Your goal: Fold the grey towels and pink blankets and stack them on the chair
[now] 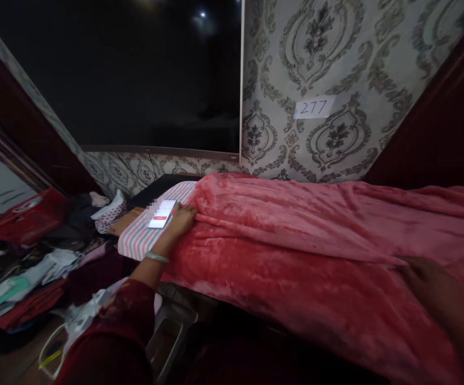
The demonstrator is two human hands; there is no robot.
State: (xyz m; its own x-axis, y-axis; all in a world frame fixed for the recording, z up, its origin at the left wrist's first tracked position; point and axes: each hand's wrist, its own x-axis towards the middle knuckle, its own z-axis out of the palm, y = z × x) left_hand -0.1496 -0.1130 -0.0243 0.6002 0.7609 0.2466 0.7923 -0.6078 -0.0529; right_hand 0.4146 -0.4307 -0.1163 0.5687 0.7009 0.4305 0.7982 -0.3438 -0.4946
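Observation:
A plush red blanket point(280, 267) lies spread along a long surface, with a folded-over layer whose edge runs from left to right. My left hand point(182, 218), below a bracelet and a dark red sleeve, is closed on the left end of that folded edge. Far to the right, my right hand point(428, 280) pinches the same edge; it is dim and partly blurred. A phone point(162, 214) with a lit screen lies just left of my left hand, on a striped cloth point(131, 238) of pink, grey and white that shows beyond the blanket.
Behind stands a large dark television screen point(136, 75) against patterned wallpaper, which bears a paper label point(315, 107) reading 277. On the left are a red bag point(27, 216) and piled clothes point(39, 272). A pale plastic stool or frame point(171, 331) stands below the blanket's front edge.

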